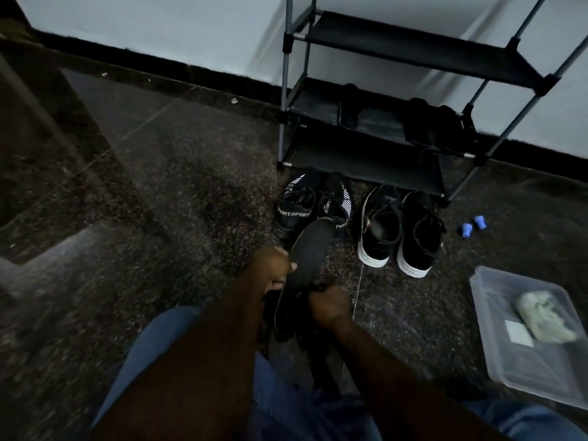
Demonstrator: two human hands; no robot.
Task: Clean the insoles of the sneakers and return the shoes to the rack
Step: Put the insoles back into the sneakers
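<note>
Black insole [309, 249] is out of its shoe and held above the floor, its edge pinched by the left grip [274, 269]. The right grip [327, 303] sits curled at the insole's near end; in the dim light it cannot be told what, if anything, it grasps. 2 pairs of sneakers [380, 230] stand on the floor before the rack [397, 46], so cleaning looks unfinished and the return has not begun.

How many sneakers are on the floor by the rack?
4, left to right: SPORT sneaker, second SPORT sneaker, white-soled sneaker, second white-soled sneaker. Dark shapes on the rack may be more.
</note>
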